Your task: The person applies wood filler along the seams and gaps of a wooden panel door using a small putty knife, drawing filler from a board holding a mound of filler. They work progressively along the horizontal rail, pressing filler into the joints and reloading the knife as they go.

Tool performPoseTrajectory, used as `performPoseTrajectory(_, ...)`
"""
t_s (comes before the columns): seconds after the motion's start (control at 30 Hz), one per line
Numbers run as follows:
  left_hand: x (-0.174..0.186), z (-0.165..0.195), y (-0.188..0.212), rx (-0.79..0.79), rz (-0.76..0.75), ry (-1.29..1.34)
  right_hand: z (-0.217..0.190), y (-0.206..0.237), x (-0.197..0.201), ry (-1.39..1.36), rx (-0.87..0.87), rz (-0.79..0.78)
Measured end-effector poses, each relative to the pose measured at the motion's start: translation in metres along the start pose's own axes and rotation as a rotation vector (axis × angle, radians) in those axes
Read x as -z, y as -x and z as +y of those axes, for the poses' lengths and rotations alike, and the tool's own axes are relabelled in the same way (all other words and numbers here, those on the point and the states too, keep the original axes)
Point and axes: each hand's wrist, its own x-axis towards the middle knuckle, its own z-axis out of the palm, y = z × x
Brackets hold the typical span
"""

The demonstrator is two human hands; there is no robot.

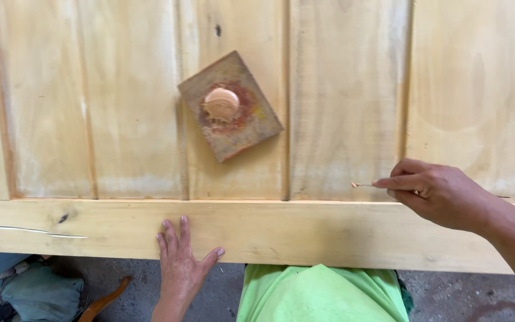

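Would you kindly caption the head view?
Left hand flat on wooden panel; right hand pinches a small stick near putty board.

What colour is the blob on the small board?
Pale peach-tan filler blob, ringed reddish-brown on the small board; head view.

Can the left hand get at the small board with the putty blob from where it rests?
Probably yes. The left hand lies flat on the bottom rail, and the small board sits on the panels above it with nothing between. The right hand, pinching a thin stick, is off to the side.
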Motion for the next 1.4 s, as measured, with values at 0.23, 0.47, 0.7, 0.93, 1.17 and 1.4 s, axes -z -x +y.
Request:
performPoseTrajectory(0.23, -0.006, 0.042, 0.008, 0.019, 0.028, -0.03, 0.041, 0.0, -0.014, 0.228, 0.025, -0.211)
performPoseTrajectory(0.47, -0.001, 0.048, 0.014, 0.079, 0.048, 0.029, 0.034, -0.007, -0.001, 0.386, 0.065, -0.327)
performPoseTrajectory(0.7, 0.013, 0.065, 0.02, 0.121, 0.061, 0.075, 0.008, -0.009, 0.026, 0.395, 0.137, -0.401)
performPoseTrajectory(0.93, 0.019, 0.072, 0.022, 0.123, 0.079, 0.047, 0.015, -0.018, 0.015, 0.355, 0.233, -0.374)
performPoseTrajectory(1.17, 0.019, 0.069, 0.02, 0.114, 0.089, 0.062, 0.008, -0.023, 0.01, 0.28, 0.235, -0.331)
performPoseTrajectory(1.4, 0.01, 0.062, 0.02, 0.133, 0.072, 0.076, 0.004, -0.027, 0.003, 0.293, 0.334, -0.286)
